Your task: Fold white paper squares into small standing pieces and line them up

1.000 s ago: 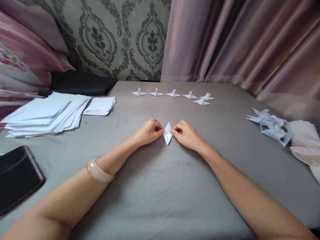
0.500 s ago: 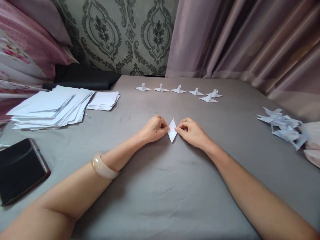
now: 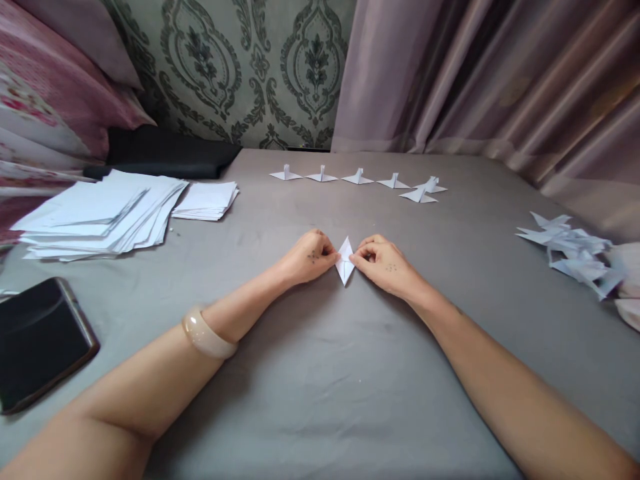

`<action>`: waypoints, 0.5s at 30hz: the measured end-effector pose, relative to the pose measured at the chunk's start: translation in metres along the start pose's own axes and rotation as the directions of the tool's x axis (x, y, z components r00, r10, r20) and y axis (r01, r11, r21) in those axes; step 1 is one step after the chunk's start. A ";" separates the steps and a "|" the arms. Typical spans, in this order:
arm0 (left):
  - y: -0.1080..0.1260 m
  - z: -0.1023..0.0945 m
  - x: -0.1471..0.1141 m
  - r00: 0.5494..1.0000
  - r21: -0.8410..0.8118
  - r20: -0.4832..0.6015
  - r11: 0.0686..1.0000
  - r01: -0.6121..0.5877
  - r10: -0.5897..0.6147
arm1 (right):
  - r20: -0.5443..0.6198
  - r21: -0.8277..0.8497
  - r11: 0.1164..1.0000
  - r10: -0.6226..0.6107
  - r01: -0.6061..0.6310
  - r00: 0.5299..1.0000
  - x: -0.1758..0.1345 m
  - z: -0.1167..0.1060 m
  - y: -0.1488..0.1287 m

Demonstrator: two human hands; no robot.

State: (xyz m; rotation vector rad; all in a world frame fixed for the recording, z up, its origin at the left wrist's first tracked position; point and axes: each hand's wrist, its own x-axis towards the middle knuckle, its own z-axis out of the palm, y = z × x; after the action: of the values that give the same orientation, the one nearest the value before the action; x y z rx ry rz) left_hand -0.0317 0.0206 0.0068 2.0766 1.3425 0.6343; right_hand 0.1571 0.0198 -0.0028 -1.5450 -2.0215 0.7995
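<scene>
A small white folded paper (image 3: 345,267), diamond-shaped with a crease down its lower half, is held just over the grey cloth in front of me. My left hand (image 3: 313,256) pinches its left corner between thumb and fingers. On the other side, my right hand (image 3: 383,262) grips the right corner the same way. Beyond the hands stand several white folded paper birds (image 3: 359,177), most in a row, with a pair close together at the right end.
At the left lie a big stack of white paper (image 3: 100,213), a smaller stack of paper squares (image 3: 206,201) and a dark tablet or phone (image 3: 45,343). A heap of folded papers (image 3: 575,250) sits at the right. Black fabric (image 3: 170,152) lies at the back left.
Both hands keep their pinch on the folded paper with hardly any movement. The view has shifted very slightly.
</scene>
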 end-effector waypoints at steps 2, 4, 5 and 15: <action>0.001 -0.001 0.000 1.000 0.029 0.022 0.999 0.017 -0.017 | 0.007 -0.002 1.000 0.009 -0.009 1.000 0.000 -0.001 -0.001; 0.002 -0.002 0.000 0.999 0.045 0.033 0.999 0.022 -0.023 | 0.011 0.002 1.000 0.016 -0.016 1.000 0.000 -0.001 -0.002; 0.002 -0.002 0.000 0.999 0.043 0.034 0.999 0.019 -0.021 | 0.013 0.005 1.000 0.018 -0.018 1.000 0.000 -0.001 -0.002; -0.005 0.002 0.000 0.999 0.040 0.009 0.999 0.036 -0.036 | 0.008 0.004 1.000 0.020 -0.020 1.000 0.001 -0.001 -0.001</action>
State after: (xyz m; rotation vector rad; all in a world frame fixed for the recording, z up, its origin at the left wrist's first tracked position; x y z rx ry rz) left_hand -0.0333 0.0217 0.0022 2.0788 1.3946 0.5865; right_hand 0.1569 0.0208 -0.0008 -1.5645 -2.0118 0.8178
